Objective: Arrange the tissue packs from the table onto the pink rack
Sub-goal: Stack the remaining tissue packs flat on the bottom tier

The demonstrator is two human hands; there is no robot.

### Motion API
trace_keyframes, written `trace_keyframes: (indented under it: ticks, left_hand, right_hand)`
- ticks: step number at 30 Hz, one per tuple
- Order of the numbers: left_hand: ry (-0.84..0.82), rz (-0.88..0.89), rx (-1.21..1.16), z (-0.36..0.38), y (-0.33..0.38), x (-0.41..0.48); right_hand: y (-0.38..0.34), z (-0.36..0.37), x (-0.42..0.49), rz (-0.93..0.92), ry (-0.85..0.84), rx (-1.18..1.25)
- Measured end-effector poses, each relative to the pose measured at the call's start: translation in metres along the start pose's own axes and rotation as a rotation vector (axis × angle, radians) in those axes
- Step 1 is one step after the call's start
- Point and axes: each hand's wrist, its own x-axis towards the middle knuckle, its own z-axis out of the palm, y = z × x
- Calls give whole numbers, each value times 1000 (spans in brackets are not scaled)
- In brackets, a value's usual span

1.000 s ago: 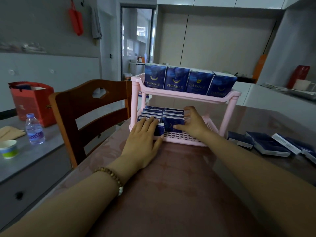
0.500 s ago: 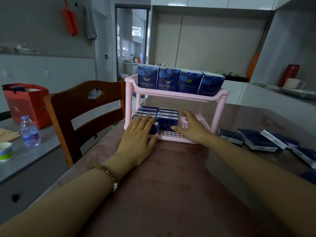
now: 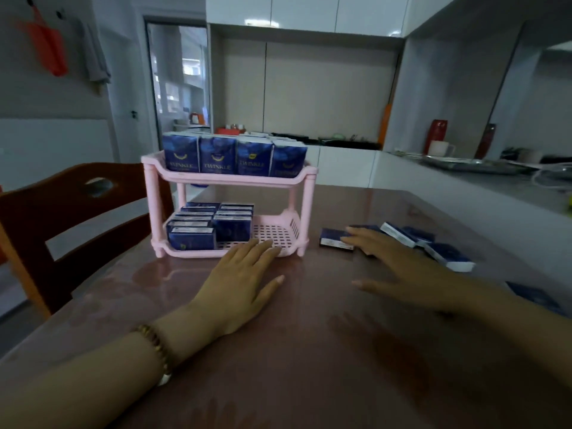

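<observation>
A pink two-tier rack (image 3: 305, 209) stands on the brown table (image 3: 309, 351). Its top shelf holds a row of upright dark blue tissue packs (image 3: 216, 154). Two rows of packs (image 3: 210, 224) fill the left part of the bottom shelf; the right part is bare. My left hand (image 3: 241, 283) lies flat and open on the table, fingertips at the rack's front rim. My right hand (image 3: 399, 267) is open over the loose packs to the right of the rack, fingertips on the nearest pack (image 3: 335, 239). Several more packs (image 3: 445, 257) lie beyond it.
A wooden chair (image 3: 62, 224) stands at the table's left side. A white counter (image 3: 483, 193) with a red jug (image 3: 436, 136), a mug and a metal tray runs along the right. Another blue pack (image 3: 532, 294) lies near my right forearm.
Both hands have left the packs on the bottom shelf. The left hand drew back to the rack's front rim; the right hand swung right to the loose packs on the table.
</observation>
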Motion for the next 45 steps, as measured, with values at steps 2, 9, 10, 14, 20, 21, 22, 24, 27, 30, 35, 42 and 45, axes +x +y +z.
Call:
trace_keyframes:
  ticks: [2,9,10,14,20,21,22,24,27,30,35,42,45]
  left_hand:
    - [-30,32,-40,4,20,12]
    - [-29,34,-316,23,99,64]
    - [-57,10,-374,27,111,70]
    - [-165,-50,-523,34,156,91]
    - [-268,-152,-677,45,200,116]
    - [-264,-164,-695,49,203,119]
    - [-263,-177,-712,53,206,121]
    - [-263,-194,-753,56,209,122]
    - [-235,-155,-838,54,214,124]
    - [-166,-97,-817,48,217,122]
    - [-114,-56,-863,46,210,115]
    - [-173,-309,-1260,27,169,95]
    - [-210,-450,-1458,10,148,76]
  right_hand:
    - [25,-8,-24,78,10,2]
    - [96,-20,-89,298,93,92]
    - [103,-21,-97,326,104,92]
    - [129,-20,-121,435,109,114]
    - [161,-23,-147,634,90,307]
    - [165,-23,-150,643,75,335]
    - [168,-23,-153,653,57,359]
    - [171,-20,-154,665,56,423]
    - [171,-14,-151,651,109,484]
    - [160,-13,-146,604,171,559]
    - [144,-15,-145,547,339,651]
    - [105,-21,-132,405,409,820]
    - [79,-28,-115,378,458,888]
